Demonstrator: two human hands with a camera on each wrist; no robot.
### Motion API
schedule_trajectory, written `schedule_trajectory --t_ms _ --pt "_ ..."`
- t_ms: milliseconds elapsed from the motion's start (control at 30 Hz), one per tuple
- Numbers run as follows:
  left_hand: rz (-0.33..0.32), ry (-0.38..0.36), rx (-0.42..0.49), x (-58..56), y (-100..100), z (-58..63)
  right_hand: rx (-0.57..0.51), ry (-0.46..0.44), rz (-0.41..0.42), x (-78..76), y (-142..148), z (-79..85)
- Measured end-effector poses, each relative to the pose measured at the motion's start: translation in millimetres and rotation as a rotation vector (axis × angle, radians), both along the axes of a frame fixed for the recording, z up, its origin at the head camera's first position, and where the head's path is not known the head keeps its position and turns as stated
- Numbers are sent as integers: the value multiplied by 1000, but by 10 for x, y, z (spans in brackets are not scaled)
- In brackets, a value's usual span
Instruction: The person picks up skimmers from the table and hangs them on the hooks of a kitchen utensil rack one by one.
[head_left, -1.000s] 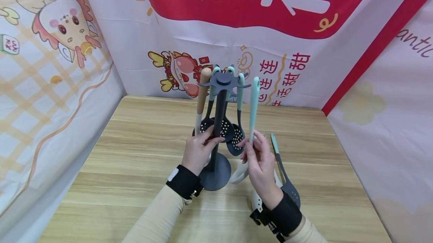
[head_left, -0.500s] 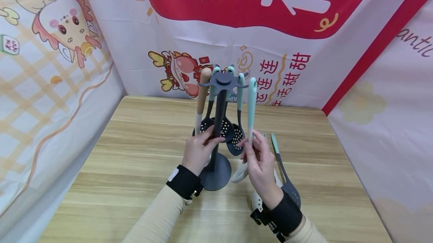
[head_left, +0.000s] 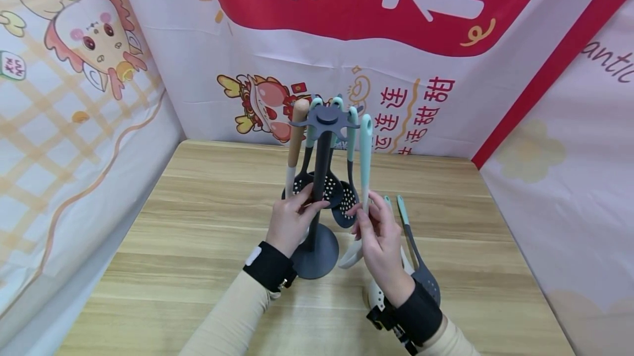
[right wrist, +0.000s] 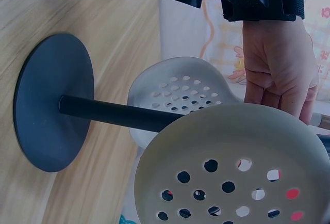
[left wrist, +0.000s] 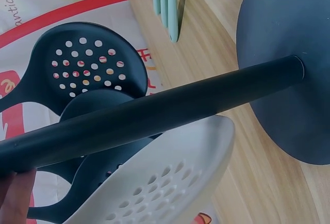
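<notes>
My left hand grips the dark pole of the utensil stand, thumb in front. With its fingertips, my right hand pinches a skimmer by its pale shaft; its mint handle stands upright just right of the stand's hooked top. In the right wrist view, the skimmer's pale perforated head overlaps the pole. From the hooks hang several utensils: a wooden-handled one with a pale perforated head, and mint-handled ones with dark heads, including a dark skimmer.
On the wooden table, right of the stand, lie a dark perforated turner with a mint handle and a pale perforated utensil, partly hidden by my right wrist. The stand's round base rests on the table.
The held skimmer's handle top has moved left, closer to the stand's hooks, while its head stays almost in place. My left hand and the stand have not moved.
</notes>
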State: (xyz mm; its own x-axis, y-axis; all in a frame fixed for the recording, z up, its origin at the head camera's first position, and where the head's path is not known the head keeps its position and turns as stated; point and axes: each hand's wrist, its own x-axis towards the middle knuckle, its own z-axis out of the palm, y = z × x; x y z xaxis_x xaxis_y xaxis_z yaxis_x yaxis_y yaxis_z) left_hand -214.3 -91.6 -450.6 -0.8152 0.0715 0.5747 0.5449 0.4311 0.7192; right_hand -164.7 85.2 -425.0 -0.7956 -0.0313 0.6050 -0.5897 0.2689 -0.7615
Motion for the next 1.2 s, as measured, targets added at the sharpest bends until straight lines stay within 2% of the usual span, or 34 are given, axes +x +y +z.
schedule_trajectory --t_ms 267,367,533,833,1200 --pt "7 7 -78 21 -2 1 2 -28 -3 1 13 -13" --pt "-20 14 -91 27 1 3 7 -37 -5 2 17 -13" --pt "-79 6 -71 24 4 2 17 -1 -7 -10 38 -26" --pt "-137 -94 -32 19 -10 32 22 5 -3 -3 52 -16" --pt "-147 -141 -48 7 -16 37 21 38 -16 27 78 0"
